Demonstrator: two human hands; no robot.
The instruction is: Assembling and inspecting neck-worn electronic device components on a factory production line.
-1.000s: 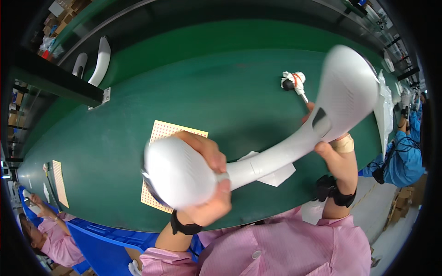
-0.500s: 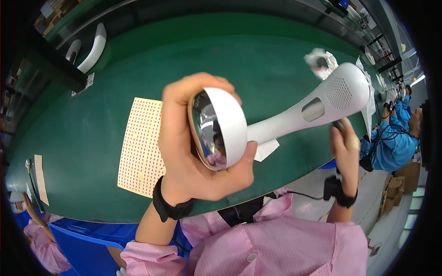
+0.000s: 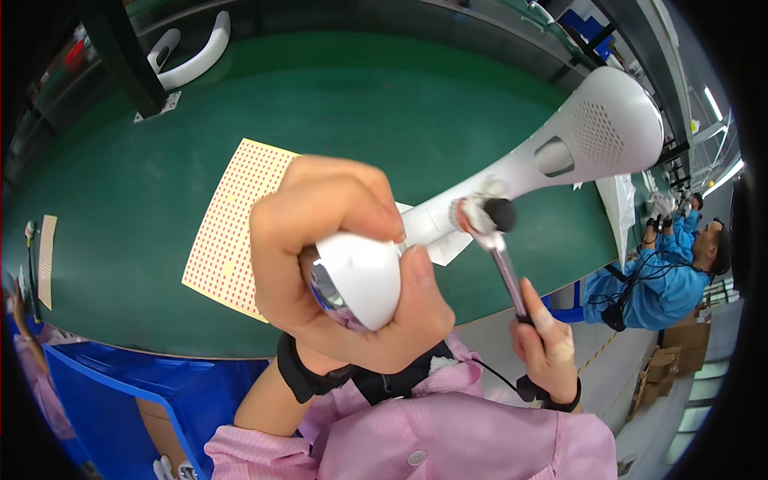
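Observation:
My left hand (image 3: 344, 232) is wrapped round the rounded, shiny-faced end of a white plastic handheld device (image 3: 528, 164). Its long neck slants up to the right, ending in a broad head with a perforated grille and an oval window. In my right hand (image 3: 548, 344) is the dark handle of a small hammer (image 3: 506, 276). White wrapping covers the blurred hammer head, apart from a black round end. That head is at the device's neck; whether they touch I cannot tell. Beneath the device, part of a white paper piece (image 3: 448, 250) shows on the green bench.
A yellow sheet of red dots (image 3: 228, 232) lies left of my hand. Farther left are a dotted strip (image 3: 46, 264) and a stick-like tool (image 3: 32, 264). White curved parts (image 3: 200, 64) stand behind; a blue bin (image 3: 160, 384) is in front. A co-worker in blue (image 3: 656, 276) sits right.
The hammer head has come left and down to the device's neck, and my right hand has moved down and left. The device's grille end has risen; my left hand still grips the other end.

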